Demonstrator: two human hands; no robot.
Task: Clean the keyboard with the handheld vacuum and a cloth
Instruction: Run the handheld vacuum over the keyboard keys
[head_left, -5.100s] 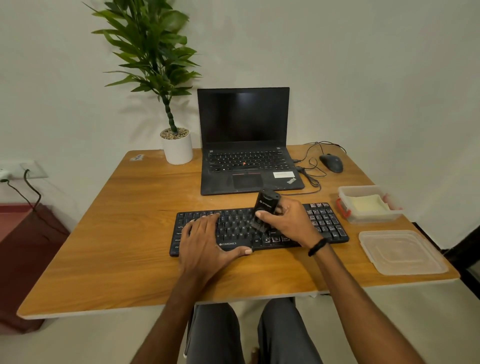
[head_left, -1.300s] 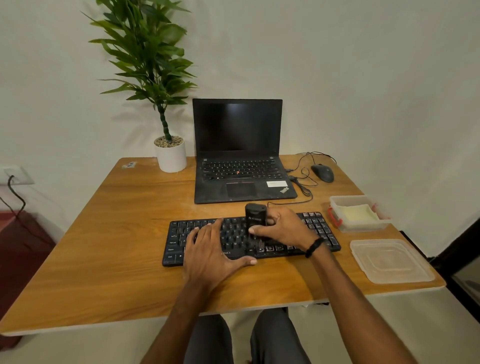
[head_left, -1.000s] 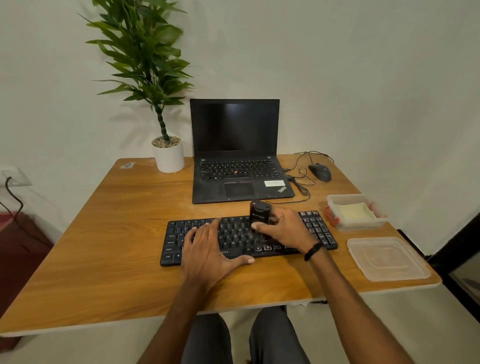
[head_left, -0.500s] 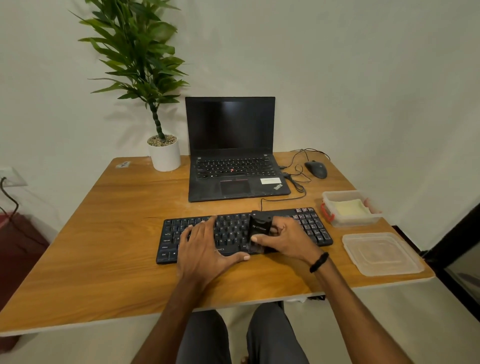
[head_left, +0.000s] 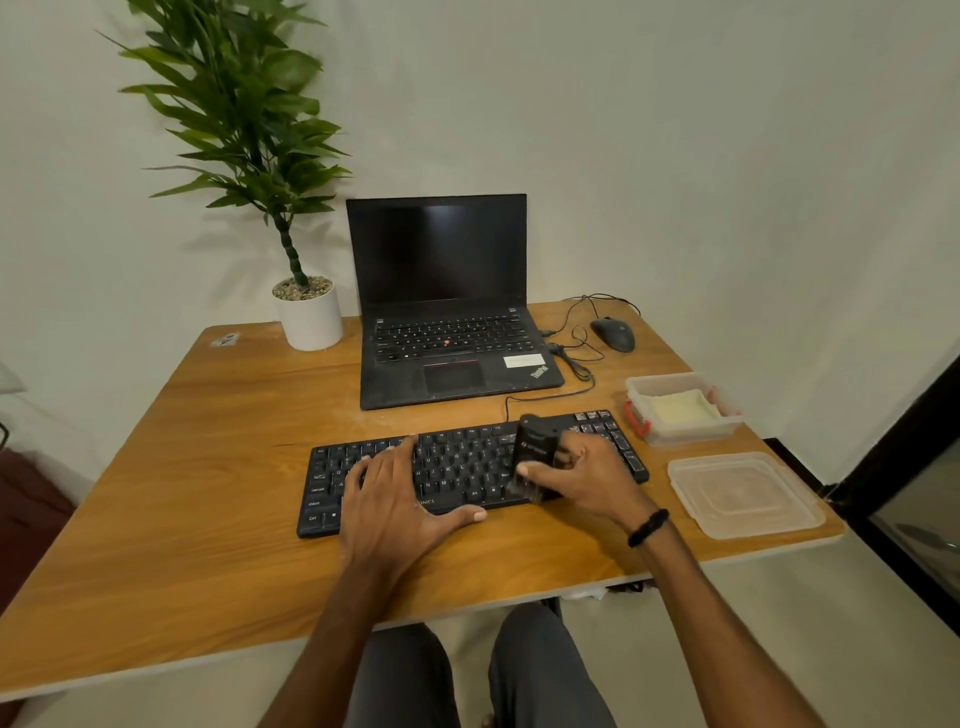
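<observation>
The black keyboard (head_left: 467, 465) is laid across the desk (head_left: 208, 467) near its front edge, a little right of the middle. The left hand (head_left: 395, 488) is spread flat on the keyboard's left half, fingers straight and thumb stretched along the front rim; nothing is held by it. The small black handheld vacuum (head_left: 535, 444) is gripped by the right hand (head_left: 592, 478), whose fingers and thumb are curled round its body. It is held upright, slightly tilted, with its lower end set on the keys of the right half. A clear container (head_left: 685, 434) is placed near the desk's right edge, just beyond the keyboard's right end, and a pale yellow cloth (head_left: 678, 408) is seen lying inside it. Its lid (head_left: 743, 493) is laid flat towards the front right corner. An open laptop (head_left: 447, 332) with a dark screen is set at the back edge, a mouse (head_left: 614, 333) near the back right corner, and a potted plant (head_left: 310, 319) to the laptop's left
</observation>
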